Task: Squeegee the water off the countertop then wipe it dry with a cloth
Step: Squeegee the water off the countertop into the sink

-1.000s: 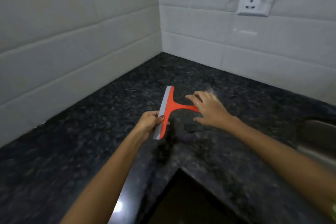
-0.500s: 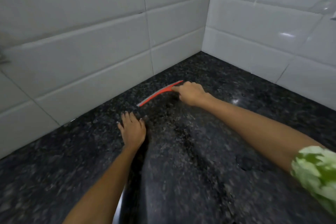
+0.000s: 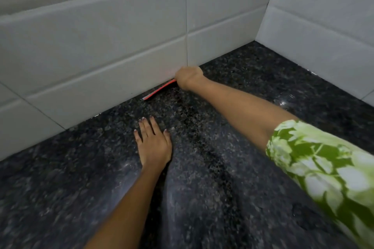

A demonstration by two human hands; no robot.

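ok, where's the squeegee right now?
Head view, centre: the squeegee lies along the foot of the tiled wall, gripped by the right hand.

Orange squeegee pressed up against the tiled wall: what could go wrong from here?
1. The orange plastic squeegee lies at the seam of the white tiled wall; water there may be missed.
2. The right hand works at full reach, so blade pressure may be uneven and leave streaks on the black speckled granite countertop.
3. The left hand rests flat on the countertop, possibly in the pull path, and could slip if wet.
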